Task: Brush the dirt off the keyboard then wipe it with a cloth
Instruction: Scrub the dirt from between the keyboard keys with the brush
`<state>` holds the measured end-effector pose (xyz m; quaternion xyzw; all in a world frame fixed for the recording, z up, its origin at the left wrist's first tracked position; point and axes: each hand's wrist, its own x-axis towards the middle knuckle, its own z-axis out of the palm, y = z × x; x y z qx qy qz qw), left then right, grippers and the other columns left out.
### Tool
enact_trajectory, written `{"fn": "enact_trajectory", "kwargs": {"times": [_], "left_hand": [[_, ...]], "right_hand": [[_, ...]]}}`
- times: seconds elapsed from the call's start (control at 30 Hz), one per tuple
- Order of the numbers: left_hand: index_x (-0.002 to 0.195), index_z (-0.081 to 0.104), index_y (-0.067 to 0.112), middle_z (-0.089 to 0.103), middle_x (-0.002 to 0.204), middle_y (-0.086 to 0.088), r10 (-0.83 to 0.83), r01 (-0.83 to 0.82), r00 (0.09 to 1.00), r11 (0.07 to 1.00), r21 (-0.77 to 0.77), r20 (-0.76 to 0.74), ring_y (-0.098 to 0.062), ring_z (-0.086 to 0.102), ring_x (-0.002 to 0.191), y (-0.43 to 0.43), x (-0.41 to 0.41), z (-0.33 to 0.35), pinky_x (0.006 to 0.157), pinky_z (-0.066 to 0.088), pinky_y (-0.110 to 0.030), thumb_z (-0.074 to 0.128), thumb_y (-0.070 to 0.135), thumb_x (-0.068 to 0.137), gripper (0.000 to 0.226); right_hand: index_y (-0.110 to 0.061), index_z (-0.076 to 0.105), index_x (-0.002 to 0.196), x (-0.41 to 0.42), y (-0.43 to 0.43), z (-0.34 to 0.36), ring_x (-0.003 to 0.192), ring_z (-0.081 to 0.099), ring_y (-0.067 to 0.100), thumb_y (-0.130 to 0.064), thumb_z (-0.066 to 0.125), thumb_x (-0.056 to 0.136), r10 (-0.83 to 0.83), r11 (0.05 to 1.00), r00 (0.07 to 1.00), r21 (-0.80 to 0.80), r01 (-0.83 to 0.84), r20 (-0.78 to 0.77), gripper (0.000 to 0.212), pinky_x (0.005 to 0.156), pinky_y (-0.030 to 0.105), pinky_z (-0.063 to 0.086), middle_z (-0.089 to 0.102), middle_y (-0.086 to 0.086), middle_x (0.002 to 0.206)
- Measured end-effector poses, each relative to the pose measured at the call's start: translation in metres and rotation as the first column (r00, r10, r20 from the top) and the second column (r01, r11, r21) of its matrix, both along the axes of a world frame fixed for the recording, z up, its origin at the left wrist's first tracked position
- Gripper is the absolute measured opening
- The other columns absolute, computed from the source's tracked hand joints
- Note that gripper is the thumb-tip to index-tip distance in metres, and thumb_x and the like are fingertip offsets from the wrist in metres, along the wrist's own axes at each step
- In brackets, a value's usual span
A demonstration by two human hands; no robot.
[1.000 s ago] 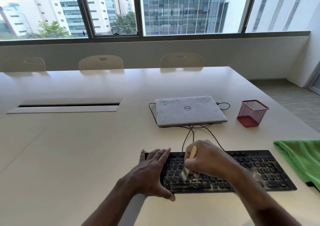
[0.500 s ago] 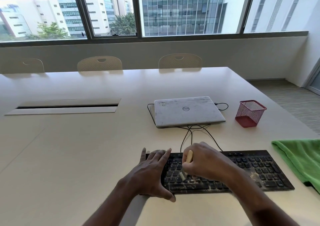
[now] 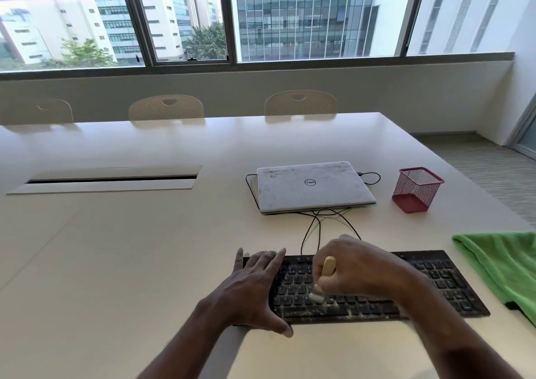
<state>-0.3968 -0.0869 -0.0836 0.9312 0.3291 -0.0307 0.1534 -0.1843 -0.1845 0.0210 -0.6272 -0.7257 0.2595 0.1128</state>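
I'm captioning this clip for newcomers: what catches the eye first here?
The left hand lies flat on the left end of a dusty black keyboard while the right hand grips a small brush on its keys. A bright green cloth lies at the right; a red mesh cup stands beside the closed laptop behind.

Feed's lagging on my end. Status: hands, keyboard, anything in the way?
Left hand flat on left end of keyboard, steadying. Right hand grips brush, bristles on middle keys. Pale dirt on front rows. Green cloth lies right of keyboard, not blocking.
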Motion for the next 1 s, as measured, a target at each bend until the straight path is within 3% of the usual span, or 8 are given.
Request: {"fn": "enact_trajectory", "kwargs": {"times": [0.13,0.27,0.43,0.63,0.77,0.9,1.0], "left_hand": [[0.16,-0.018,0.024,0.005,0.169,0.003,-0.012,0.012,1.0,1.0,0.007,-0.013,-0.014,-0.003,0.155,0.0,0.003,0.001,0.122,-0.02,-0.049,0.073,0.085,0.061,0.147],[0.16,-0.017,0.023,0.006,0.169,0.003,-0.032,0.032,0.999,0.999,0.015,-0.007,-0.013,-0.003,0.155,-0.002,0.007,0.002,0.122,-0.02,-0.05,0.073,0.084,0.062,0.146],[0.16,-0.018,0.024,0.004,0.17,0.001,-0.042,0.042,0.999,0.999,0.013,-0.022,-0.015,-0.004,0.155,-0.003,0.012,0.003,0.122,-0.018,-0.053,0.072,0.084,0.063,0.145],[0.16,-0.018,0.025,0.003,0.17,0.001,-0.044,0.044,0.999,0.999,0.008,-0.023,-0.016,-0.004,0.155,-0.003,0.016,0.003,0.122,-0.018,-0.053,0.072,0.084,0.064,0.144],[0.16,-0.018,0.023,0.003,0.17,0.0,-0.048,0.048,0.999,0.999,0.013,-0.025,-0.017,-0.004,0.155,-0.003,0.016,0.004,0.123,-0.017,-0.053,0.072,0.084,0.065,0.144],[0.161,-0.015,0.018,0.003,0.17,-0.002,-0.047,0.048,0.999,0.999,0.021,-0.026,-0.017,-0.004,0.156,-0.003,0.016,0.003,0.123,-0.019,-0.051,0.071,0.085,0.065,0.145],[0.161,-0.013,0.015,0.001,0.171,-0.003,-0.052,0.053,0.998,0.998,0.037,-0.033,-0.016,-0.005,0.156,-0.003,0.017,0.002,0.123,-0.018,-0.05,0.069,0.086,0.065,0.145]], "right_hand": [[-0.023,0.077,0.086,-0.01,-0.002,0.001,0.065,0.062,0.0,-0.025,0.072,0.087,0.071,0.997,0.997,0.004,-0.071,-0.032,0.005,0.057,0.011,0.045,0.07,-0.012,0.076],[-0.017,0.071,0.075,-0.002,-0.006,-0.004,0.058,0.056,0.007,-0.018,0.069,0.084,-0.024,0.998,0.999,-0.055,0.026,0.046,0.01,0.049,0.013,0.04,0.068,-0.002,0.075],[-0.019,0.071,0.075,-0.003,-0.004,-0.003,0.048,0.051,0.002,-0.018,0.069,0.087,-0.146,0.984,0.987,0.094,0.152,-0.073,0.012,0.048,0.015,0.044,0.066,-0.004,0.065],[-0.007,0.071,0.081,-0.008,-0.006,-0.013,0.049,0.051,0.007,-0.02,0.069,0.087,-0.153,0.988,0.987,-0.043,0.151,-0.055,0.014,0.049,0.019,0.043,0.072,0.011,0.075],[-0.01,0.071,0.079,-0.008,-0.003,-0.012,0.047,0.052,0.004,-0.019,0.066,0.089,-0.21,0.972,0.974,0.088,0.217,-0.087,0.014,0.048,0.019,0.047,0.071,0.006,0.07],[-0.009,0.071,0.082,-0.007,-0.004,-0.014,0.05,0.05,0.005,-0.02,0.068,0.089,-0.146,0.989,0.989,-0.026,0.145,-0.039,0.014,0.048,0.016,0.043,0.071,0.007,0.074],[-0.022,0.069,0.077,-0.006,-0.005,-0.008,0.051,0.05,0.002,-0.024,0.069,0.089,-0.102,0.994,0.994,0.022,0.103,-0.041,0.013,0.051,0.015,0.043,0.067,-0.001,0.069]]}}
